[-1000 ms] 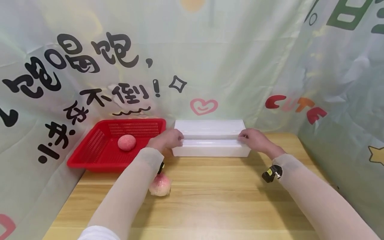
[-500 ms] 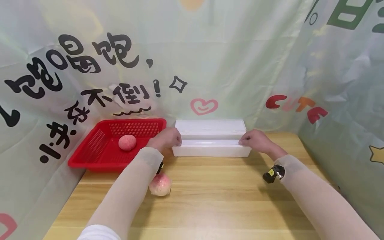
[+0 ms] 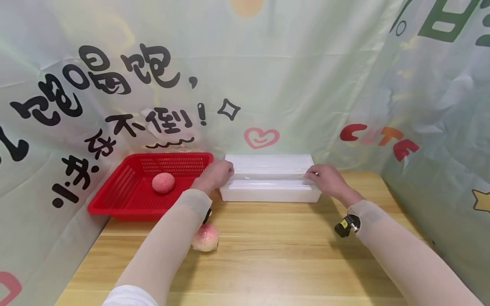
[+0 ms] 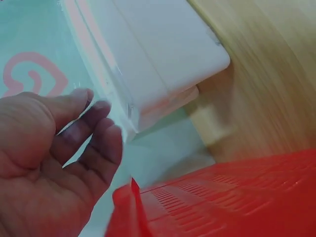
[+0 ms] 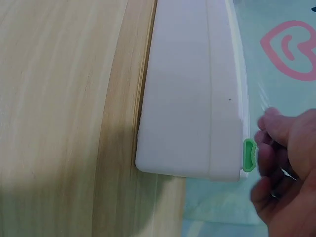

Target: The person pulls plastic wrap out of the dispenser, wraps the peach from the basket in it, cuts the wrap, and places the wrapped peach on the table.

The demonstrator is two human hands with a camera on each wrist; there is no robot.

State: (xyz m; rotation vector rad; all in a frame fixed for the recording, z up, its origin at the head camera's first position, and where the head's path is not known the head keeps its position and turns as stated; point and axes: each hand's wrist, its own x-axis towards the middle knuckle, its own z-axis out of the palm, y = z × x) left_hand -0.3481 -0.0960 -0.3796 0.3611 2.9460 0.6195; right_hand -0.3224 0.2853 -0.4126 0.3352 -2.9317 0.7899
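Note:
A long white cling film dispenser stands at the back of the table, its lid tilted up behind. My left hand is at its left end, thumb and fingertips pinching a clear sheet of cling film. At the other end, my right hand pinches the film's right edge. The sheet stretches between both hands, just above the dispenser; being transparent, its outline is faint. A green slider shows at the dispenser's end in the right wrist view, close to my right fingers.
A red plastic basket stands left of the dispenser, with a pink peach inside. Another peach, apparently wrapped in film, lies on the wooden table beside my left forearm. A printed curtain hangs close behind the dispenser.
Both hands dipped to the dispenser's front opening half a second ago and have since risen slightly, lifting the film's edge. The peaches and basket have stayed in place.

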